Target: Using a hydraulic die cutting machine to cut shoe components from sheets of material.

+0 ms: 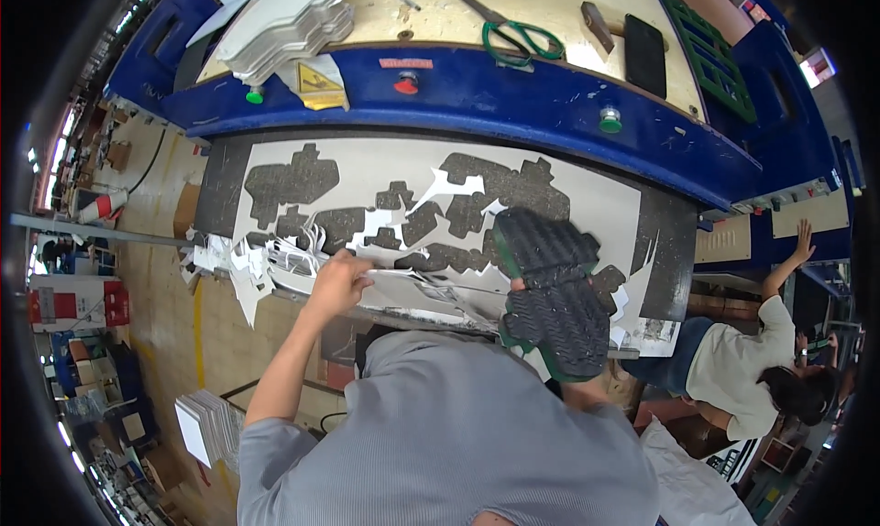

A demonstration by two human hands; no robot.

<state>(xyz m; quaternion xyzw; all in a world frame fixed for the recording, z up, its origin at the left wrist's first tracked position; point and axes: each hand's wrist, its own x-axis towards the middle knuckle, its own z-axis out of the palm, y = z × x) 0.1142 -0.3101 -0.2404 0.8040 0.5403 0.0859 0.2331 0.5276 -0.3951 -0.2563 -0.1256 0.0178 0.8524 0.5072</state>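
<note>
A white sheet (605, 191) with several cut-out openings lies on the dark press bed (220, 191) in front of me. My left hand (341, 283) is closed on the sheet's near edge, beside a tangle of torn white scraps (298, 251). My right hand (516, 284), mostly hidden, grips a cutting die (555, 301). The die has black ridged pads and a green edge, and is held up over the right part of the sheet. Loose white offcuts (446, 187) lie across the openings.
Behind the bed runs a blue machine beam (495, 114) with a red button (406, 83) and green buttons. On its top are stacked cut pieces (293, 22), green-handled scissors (513, 36) and a black phone (645, 57). At the right a co-worker (733, 361) stretches out an arm.
</note>
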